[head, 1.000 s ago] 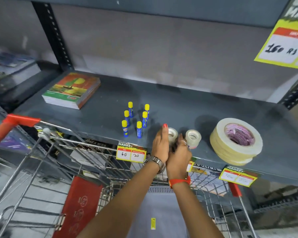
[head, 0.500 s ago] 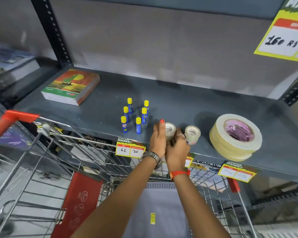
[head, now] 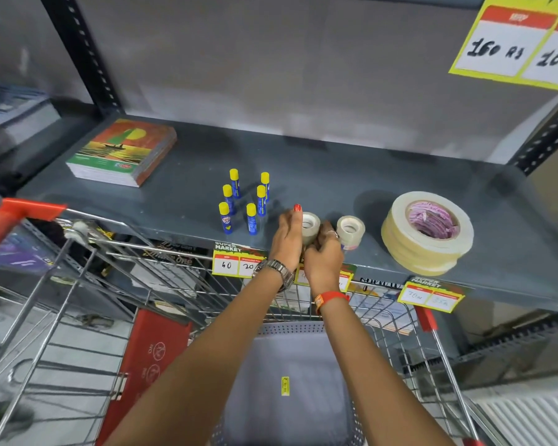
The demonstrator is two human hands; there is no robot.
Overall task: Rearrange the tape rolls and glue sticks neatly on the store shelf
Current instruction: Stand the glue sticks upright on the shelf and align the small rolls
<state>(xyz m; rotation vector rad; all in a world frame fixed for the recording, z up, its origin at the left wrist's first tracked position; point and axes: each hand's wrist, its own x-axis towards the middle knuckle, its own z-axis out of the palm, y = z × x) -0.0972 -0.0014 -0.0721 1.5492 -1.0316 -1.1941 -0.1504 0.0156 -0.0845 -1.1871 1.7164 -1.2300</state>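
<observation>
Gripping a small clear tape roll (head: 310, 225) with both hands at the shelf's (head: 319, 175) front edge, about mid-length. Left hand (head: 287, 239) cups the roll's left side, fingers pressed together and curled round it, one red-nailed fingertip on top. Right hand (head: 324, 257) sits just below and right of the roll, fingers bent against its near side; how tightly they pinch, cannot tell. Watch (head: 279, 272) on left wrist, orange band (head: 331, 299) on right wrist. Second small roll (head: 351, 231) stands just beside the right hand, near the front edge, tilted toward the camera. Big stack of cream tape (head: 427, 233) lies flat further right, apart from the small rolls. Six glue sticks (head: 244, 201), blue with yellow caps, stand upright in two rows left of the hands, near but not touching them. Book stack (head: 123, 152) at the shelf's back left corner. Price tags (head: 237, 262) hang off the front lip. Wire cart (head: 161, 284) sits below the shelf, under the forearms.
</observation>
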